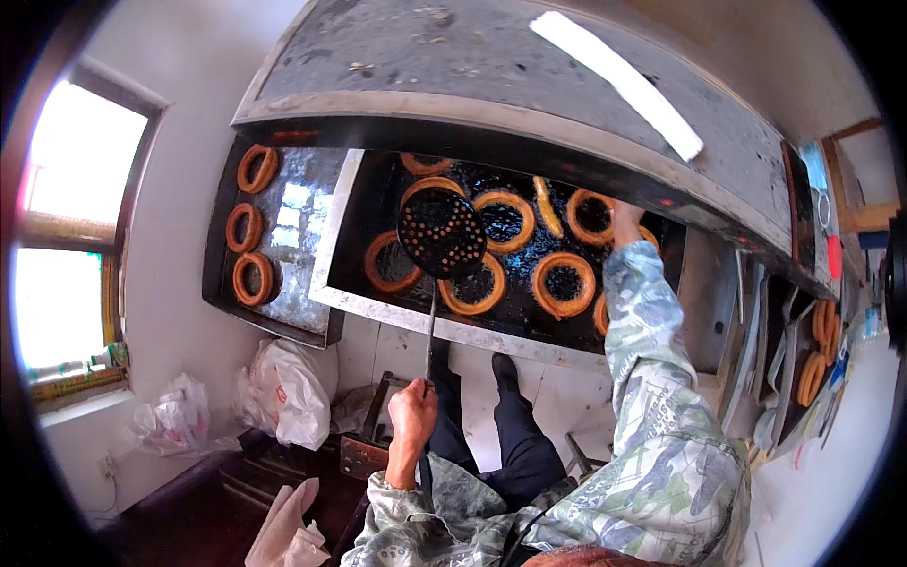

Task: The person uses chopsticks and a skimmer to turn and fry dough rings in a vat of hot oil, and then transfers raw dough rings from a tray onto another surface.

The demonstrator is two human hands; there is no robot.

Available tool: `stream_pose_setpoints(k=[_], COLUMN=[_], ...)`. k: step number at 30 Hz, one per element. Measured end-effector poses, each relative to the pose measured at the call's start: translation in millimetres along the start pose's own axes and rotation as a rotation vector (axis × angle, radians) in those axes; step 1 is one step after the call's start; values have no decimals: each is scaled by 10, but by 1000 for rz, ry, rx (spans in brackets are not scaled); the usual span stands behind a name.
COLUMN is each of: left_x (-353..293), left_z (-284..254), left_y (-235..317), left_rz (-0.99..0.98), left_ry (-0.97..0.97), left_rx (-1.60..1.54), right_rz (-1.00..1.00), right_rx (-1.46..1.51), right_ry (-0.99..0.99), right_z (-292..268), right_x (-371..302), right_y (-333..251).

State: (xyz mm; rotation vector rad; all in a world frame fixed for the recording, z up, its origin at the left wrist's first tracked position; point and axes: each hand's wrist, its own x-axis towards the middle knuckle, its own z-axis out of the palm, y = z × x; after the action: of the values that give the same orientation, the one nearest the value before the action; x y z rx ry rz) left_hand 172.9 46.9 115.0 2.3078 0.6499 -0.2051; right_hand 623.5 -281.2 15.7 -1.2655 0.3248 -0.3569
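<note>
My left hand (413,416) is closed around the long thin handle of a black perforated skimmer (440,236). The skimmer's round head hangs over the left half of a rectangular fryer (406,315) of dark oil, covering parts of the dough rings beneath it. Several golden-brown fried dough rings (563,285) float in the oil, along with a paler yellow strip of dough (547,208). At the fryer's far right, my right hand (624,223) reaches over the oil beside a browned ring (590,217). Its fingers are mostly hidden, so any grip cannot be made out.
Left of the fryer, a metal tray (302,236) holds 3 fried rings. A grey hood (472,57) with a white strip (619,83) overhangs the back. Plastic bags (288,392) sit at left, near a dark table (189,510) with crumpled tissue. More rings (811,378) lie at right.
</note>
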Motion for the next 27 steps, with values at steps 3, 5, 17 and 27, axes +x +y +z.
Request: stream_pose_setpoints(k=[3,5,17,27], left_x=[-3,-1,45,35], left_z=[-16,-59,-86,-139], left_y=[-77,-91,-151,-63], left_rz=[-2,-30,12,27], left_ry=[25,7,7,5], left_rx=[-71,-36,-25,-21], right_rz=[30,44,165,476], right_rx=[68,123,-42,356], right_ry=[-60,-108,-79,26], right_z=[237,479,1050,1046], right_x=[-115,-294,-389,-123], right_y=[-152,-41,730,671])
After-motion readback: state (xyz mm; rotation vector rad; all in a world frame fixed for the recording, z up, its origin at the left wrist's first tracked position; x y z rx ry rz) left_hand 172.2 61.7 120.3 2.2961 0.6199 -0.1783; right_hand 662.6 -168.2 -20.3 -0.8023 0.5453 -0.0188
